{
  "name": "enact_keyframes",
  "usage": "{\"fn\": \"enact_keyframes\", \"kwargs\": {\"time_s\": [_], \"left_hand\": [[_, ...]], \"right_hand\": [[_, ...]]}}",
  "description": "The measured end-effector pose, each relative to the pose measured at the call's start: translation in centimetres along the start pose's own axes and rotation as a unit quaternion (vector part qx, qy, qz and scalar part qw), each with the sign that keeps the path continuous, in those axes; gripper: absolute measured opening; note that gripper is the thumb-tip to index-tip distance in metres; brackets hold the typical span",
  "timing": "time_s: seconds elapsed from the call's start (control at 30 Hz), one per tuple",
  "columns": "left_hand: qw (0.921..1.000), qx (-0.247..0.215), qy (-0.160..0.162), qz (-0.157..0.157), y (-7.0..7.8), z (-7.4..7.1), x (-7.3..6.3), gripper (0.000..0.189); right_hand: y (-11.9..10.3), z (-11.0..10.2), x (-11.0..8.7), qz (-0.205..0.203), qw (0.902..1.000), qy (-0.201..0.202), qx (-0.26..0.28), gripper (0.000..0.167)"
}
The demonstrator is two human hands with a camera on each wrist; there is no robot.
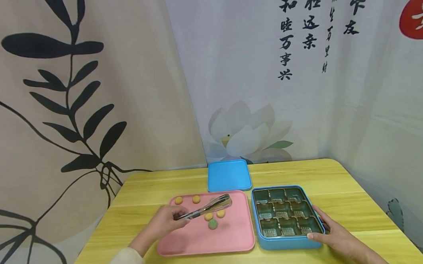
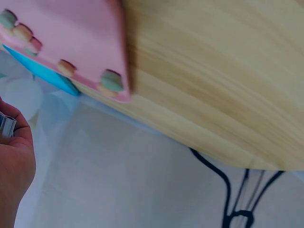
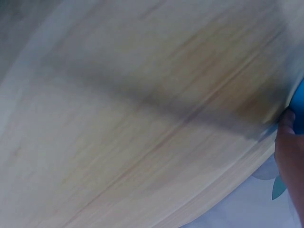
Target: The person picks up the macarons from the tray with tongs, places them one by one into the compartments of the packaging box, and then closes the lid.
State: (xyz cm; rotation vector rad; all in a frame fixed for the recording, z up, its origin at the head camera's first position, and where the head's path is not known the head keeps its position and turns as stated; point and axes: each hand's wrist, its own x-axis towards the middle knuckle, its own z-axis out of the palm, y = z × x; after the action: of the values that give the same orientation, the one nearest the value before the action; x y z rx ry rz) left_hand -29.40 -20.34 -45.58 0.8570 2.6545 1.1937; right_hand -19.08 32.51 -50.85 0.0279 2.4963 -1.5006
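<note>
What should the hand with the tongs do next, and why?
I'd maybe lower the tongs toward the yellow piece near their tips. The left hand holds them over the pink tray, where that piece lies, and the compartments in the blue box look empty.

The tongs [image 1: 207, 208] are shiny metal, the tray [image 1: 234, 232] smooth plastic, the table [image 1: 144, 189] wood-grained, the insert [image 1: 282, 210] seemingly glossy.

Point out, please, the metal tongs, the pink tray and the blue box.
Metal tongs [image 1: 207, 208], head view: middle section.
Pink tray [image 1: 235, 238], head view: bare near-right surface.
Blue box [image 1: 288, 244], head view: front wall.
</note>
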Motion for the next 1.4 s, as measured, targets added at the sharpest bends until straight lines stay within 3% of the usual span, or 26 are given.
{"fn": "enact_keyframes", "kwargs": {"time_s": [0.33, 0.7, 1.03, 1.4], "left_hand": [[0.9990, -0.002, -0.021, 0.040, 1.9, 2.1, 2.2, 0.006], [0.9971, -0.036, -0.051, 0.043, 3.7, 5.1, 3.8, 0.004], [0.9950, -0.035, -0.069, 0.064, 4.4, 7.3, 4.5, 0.007], [0.9937, -0.031, -0.087, 0.064, 4.4, 7.9, 4.4, 0.009]], "right_hand": [[0.0, -0.1, 0.0, -0.002, 1.0000, -0.003, -0.007, 0.096], [0.0, 0.0, 0.0, -0.008, 1.0000, -0.005, 0.001, 0.095], [0.0, 0.1, -0.1, -0.013, 0.9999, -0.002, -0.006, 0.096], [-0.1, 0.1, -0.2, -0.009, 1.0000, -0.001, -0.002, 0.097]]}}
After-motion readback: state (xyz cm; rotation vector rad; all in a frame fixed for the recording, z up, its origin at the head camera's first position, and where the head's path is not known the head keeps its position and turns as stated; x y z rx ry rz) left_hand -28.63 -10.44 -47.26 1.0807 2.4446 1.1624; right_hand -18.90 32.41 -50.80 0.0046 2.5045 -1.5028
